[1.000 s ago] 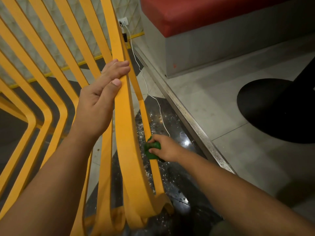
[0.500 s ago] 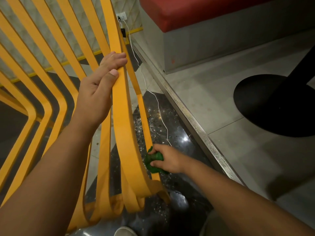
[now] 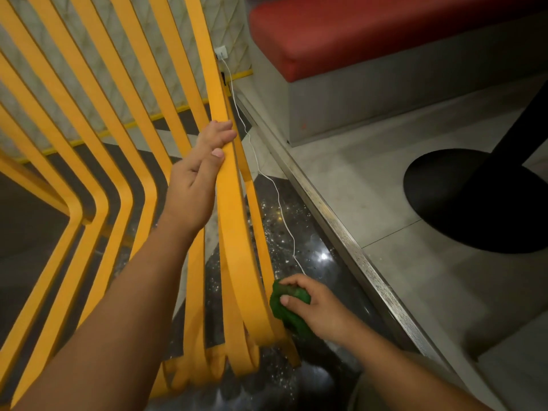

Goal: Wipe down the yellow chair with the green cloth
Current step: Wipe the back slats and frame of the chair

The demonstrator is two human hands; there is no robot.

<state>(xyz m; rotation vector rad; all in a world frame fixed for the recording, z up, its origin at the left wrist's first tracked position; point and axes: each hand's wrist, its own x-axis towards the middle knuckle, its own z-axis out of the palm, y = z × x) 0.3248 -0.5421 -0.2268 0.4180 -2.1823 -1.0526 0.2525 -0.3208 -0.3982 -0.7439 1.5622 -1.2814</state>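
**Wiping low on the yellow chair**

Left hand [image 3: 194,188] clenched around one slat of the yellow chair [image 3: 228,203], fingers wrapped over its edge. Right hand [image 3: 314,307] grasping the bunched green cloth [image 3: 286,310], pressed against the outermost slat near its lower bend, just above the dark speckled floor [image 3: 296,232].

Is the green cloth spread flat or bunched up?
Bunched up. The green cloth is a crumpled wad gripped in the right hand, pressed against a slat of the yellow chair.
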